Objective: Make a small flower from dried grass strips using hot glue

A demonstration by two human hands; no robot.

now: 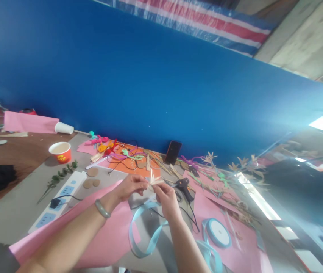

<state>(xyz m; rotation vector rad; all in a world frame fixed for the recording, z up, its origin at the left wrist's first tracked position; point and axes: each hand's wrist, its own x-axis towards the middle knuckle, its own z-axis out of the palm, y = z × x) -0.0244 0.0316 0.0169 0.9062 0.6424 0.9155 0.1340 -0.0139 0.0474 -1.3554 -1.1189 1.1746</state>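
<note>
A small pale flower of straw-like strips [152,179] is held up over the middle of the table. Its left side is pinched in the fingers of my left hand [133,186], which has a grey-green bangle above the wrist. My right hand [166,196] is closed on its lower right side. Beneath the hands curls a loop of light blue ribbon [155,238]. A dark glue gun [184,188] lies just right of my right hand, its cord trailing down. Pink paper [104,242] lies under my left forearm.
On the left are a white power strip [61,197], a leafy sprig [61,175] and a red paper cup [60,152]. A phone [173,152] leans on the blue partition [150,76]. A ribbon spool [219,232] and dried stems [229,197] lie on the right.
</note>
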